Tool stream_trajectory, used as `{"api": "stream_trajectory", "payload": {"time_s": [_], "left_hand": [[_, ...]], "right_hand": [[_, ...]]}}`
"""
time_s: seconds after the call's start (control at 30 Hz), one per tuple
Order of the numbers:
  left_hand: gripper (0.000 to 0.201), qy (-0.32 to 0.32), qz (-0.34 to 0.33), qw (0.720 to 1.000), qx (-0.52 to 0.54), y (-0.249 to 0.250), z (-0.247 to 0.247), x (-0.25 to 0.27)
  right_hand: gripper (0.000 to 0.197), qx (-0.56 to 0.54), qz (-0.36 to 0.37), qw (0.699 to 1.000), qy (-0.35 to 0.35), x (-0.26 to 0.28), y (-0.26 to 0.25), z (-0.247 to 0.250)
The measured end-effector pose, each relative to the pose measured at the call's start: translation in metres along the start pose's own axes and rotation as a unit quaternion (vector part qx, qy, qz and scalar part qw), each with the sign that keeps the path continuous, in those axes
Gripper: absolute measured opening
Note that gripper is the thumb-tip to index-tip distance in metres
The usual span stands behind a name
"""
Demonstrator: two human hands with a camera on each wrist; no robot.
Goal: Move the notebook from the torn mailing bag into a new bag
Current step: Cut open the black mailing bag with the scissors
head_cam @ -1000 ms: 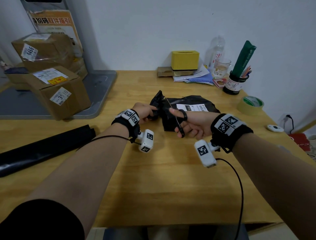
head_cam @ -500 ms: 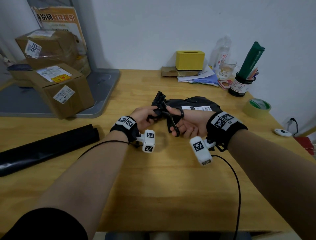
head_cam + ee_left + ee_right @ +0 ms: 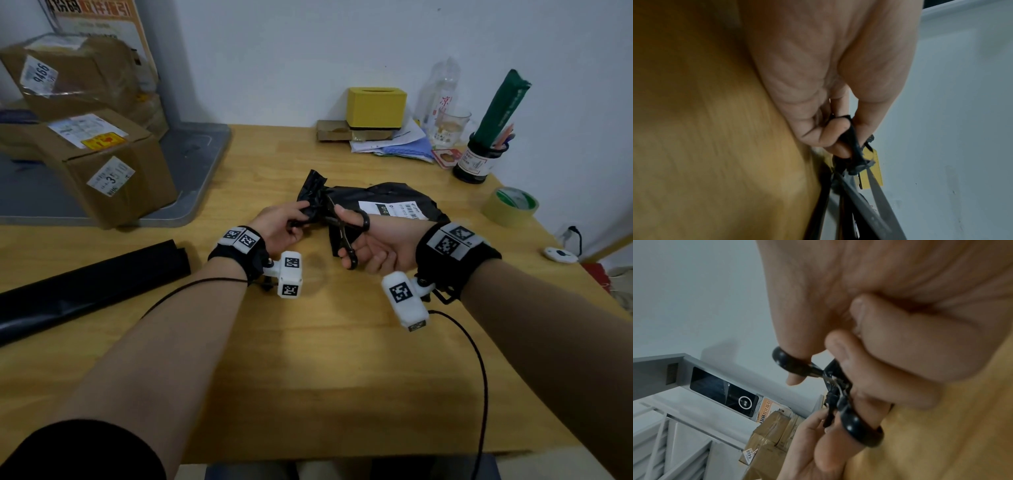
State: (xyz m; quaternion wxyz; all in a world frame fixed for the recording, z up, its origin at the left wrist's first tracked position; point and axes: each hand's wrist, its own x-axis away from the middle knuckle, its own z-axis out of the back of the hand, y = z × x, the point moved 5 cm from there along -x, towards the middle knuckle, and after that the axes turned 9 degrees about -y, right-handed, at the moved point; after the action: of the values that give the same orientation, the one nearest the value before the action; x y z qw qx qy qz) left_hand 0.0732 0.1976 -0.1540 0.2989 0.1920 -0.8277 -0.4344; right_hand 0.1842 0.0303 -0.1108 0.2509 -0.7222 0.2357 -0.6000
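Note:
A black mailing bag point(image 3: 383, 200) with a white shipping label point(image 3: 394, 209) lies mid-table; the notebook inside is hidden. My left hand point(image 3: 286, 226) pinches the bag's bunched left end point(image 3: 313, 192), seen up close as black plastic point(image 3: 854, 146) between thumb and fingers. My right hand point(image 3: 371, 243) holds black scissors point(image 3: 344, 231), thumb through one loop point(image 3: 789, 361) and fingers through the other point(image 3: 861, 426). The blades point(image 3: 877, 199) sit at the bag's gathered end beside my left hand. A roll of new black bags point(image 3: 85, 284) lies at the table's left.
Taped cardboard boxes point(image 3: 109, 164) stand on a grey platform at the left. At the back are a yellow box point(image 3: 376, 108), papers, a bottle, a glass and a pen pot point(image 3: 479, 161). A tape roll point(image 3: 512, 205) lies at right, a wrist cable point(image 3: 479, 370) trails toward me.
The scissors have closed down from wide open onto the bag's gathered end. My left hand keeps its pinch. The head camera has tilted a little.

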Motion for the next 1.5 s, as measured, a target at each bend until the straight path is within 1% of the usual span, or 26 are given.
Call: {"api": "stream_trajectory", "payload": {"time_s": [0.1, 0.2, 0.33, 0.53, 0.7, 0.9, 1.03, 1.13, 1.27, 1.37, 1.5], "left_hand": [[0.045, -0.005, -0.007, 1.0, -0.005, 0.0, 0.0, 0.001], [0.047, -0.004, -0.011, 1.0, -0.009, -0.002, 0.0, 0.001], [0.048, -0.007, -0.011, 1.0, -0.013, -0.002, 0.001, 0.0], [0.046, -0.005, -0.01, 1.0, -0.009, -0.002, 0.002, -0.003], [0.044, 0.014, -0.008, 1.0, -0.024, 0.001, -0.003, -0.01], [0.047, 0.028, -0.021, 0.999, -0.024, 0.005, -0.014, -0.026], [0.05, 0.031, -0.026, 0.999, -0.013, 0.006, -0.016, -0.036], [0.051, 0.029, -0.03, 0.999, -0.008, 0.006, -0.014, -0.039], [0.051, 0.033, -0.032, 0.999, -0.026, 0.004, -0.014, -0.041], [0.053, 0.037, -0.032, 0.998, -0.036, 0.004, -0.013, -0.042], [0.055, 0.038, -0.032, 0.998, -0.05, 0.004, -0.015, -0.04]], "right_hand": [[0.076, -0.005, 0.011, 1.0, 0.008, -0.013, -0.011, 0.0], [0.08, 0.015, 0.006, 1.0, 0.02, -0.023, -0.021, 0.003], [0.079, 0.025, 0.001, 0.999, 0.042, -0.033, -0.029, 0.008], [0.078, -0.008, 0.018, 0.999, 0.033, -0.053, -0.024, 0.016], [0.075, -0.017, 0.041, 0.998, 0.048, -0.054, -0.025, 0.021], [0.073, -0.019, 0.06, 0.995, 0.077, -0.055, -0.03, 0.037], [0.068, -0.009, 0.08, 0.992, 0.094, -0.062, -0.035, 0.047], [0.067, -0.004, 0.068, 0.993, 0.098, -0.065, -0.037, 0.049], [0.074, -0.001, 0.055, 0.995, 0.087, -0.06, -0.043, 0.046], [0.071, 0.008, 0.055, 0.995, 0.08, -0.061, -0.046, 0.045], [0.065, 0.006, 0.057, 0.994, 0.092, -0.064, -0.045, 0.046]]}}
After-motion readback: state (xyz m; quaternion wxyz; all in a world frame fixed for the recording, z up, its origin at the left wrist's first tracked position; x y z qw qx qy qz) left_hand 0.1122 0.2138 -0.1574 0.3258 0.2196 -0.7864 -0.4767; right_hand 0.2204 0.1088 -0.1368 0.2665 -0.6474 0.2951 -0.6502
